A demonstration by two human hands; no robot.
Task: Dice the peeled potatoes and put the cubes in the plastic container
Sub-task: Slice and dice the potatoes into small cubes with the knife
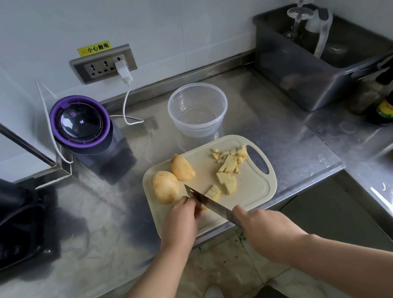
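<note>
The left hand [182, 217] curls its fingers down on a pale yellow, partly scored potato piece [213, 193] near the front of the beige plastic cutting board [252, 191]. The right hand [260, 225] grips the handle of a steel-bladed kitchen knife [209, 203]. The blade's long axis runs diagonally, from the right hand at the near right to its tip at the far left, and it lies between the left fingertips and the scored end of the piece. Judging from this, the next cut falls just beside those fingers, so it turns on that narrow gap. Two rounded yellow whole potatoes [167, 184] lie side by side at the board's far left. Loose pale cubes [230, 160] and larger chunks sit at its far right by the handle hole. The round clear plastic container [200, 128] stands on the steel counter beyond the board's far edge, with no potato in it. The knife handle is hidden inside the right hand, and the left fingers cover part of the piece. I cannot tell whether the edge touches the board.
</note>
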